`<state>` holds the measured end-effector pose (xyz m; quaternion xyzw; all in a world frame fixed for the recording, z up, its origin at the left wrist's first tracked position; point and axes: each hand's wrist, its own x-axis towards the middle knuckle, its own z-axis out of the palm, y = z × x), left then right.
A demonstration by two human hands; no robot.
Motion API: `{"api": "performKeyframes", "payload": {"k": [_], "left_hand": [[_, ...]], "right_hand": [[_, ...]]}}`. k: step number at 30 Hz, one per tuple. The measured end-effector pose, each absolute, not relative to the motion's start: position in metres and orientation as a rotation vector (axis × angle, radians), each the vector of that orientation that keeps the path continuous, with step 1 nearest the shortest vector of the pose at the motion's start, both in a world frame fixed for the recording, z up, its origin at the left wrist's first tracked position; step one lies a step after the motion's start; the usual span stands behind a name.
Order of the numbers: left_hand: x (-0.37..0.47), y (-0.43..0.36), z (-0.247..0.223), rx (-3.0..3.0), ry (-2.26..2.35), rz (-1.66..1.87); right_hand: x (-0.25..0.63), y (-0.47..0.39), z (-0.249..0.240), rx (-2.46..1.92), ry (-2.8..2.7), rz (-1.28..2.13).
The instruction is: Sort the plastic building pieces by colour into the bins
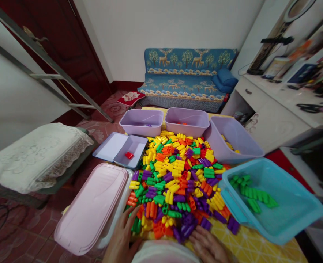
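A big heap of bullet-shaped plastic building blocks [175,166] in yellow, green, orange, purple and red covers the middle of the table. My left hand [124,233] rests at the heap's near left edge, fingers stretched out beside green and orange blocks, with nothing visible in it. At the near right edge, my right hand [209,244] lies low with its fingers extended, close by some purple blocks [187,226]. Whether its fingertips touch them I cannot tell. A pale rounded shape [164,252] shows between my hands at the bottom.
On the right stands a teal bin [295,219] with green blocks. Behind the heap are lilac bins holding purple [142,128], orange-red [187,126] and yellow [249,151] blocks. A small box [131,160] contains red. Pink lids [92,208] lie left, over a yellow patterned tablecloth [249,244].
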<state>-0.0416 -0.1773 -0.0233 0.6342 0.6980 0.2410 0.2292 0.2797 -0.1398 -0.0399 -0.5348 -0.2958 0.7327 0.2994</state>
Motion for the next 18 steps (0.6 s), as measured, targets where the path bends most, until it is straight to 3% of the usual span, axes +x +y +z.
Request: {"api": "performKeyframes", "payload": {"k": [7, 18], "left_hand": [[-0.019, -0.165, -0.027, 1.536, 1.682, 0.883], [0.014, -0.138, -0.011, 1.262, 1.269, 0.868]], "right_hand": [[0.253, -0.135, -0.042, -1.301, -0.571, 2.114], [0.216, -0.116, 0.008, -1.005, -0.379, 2.225]]}}
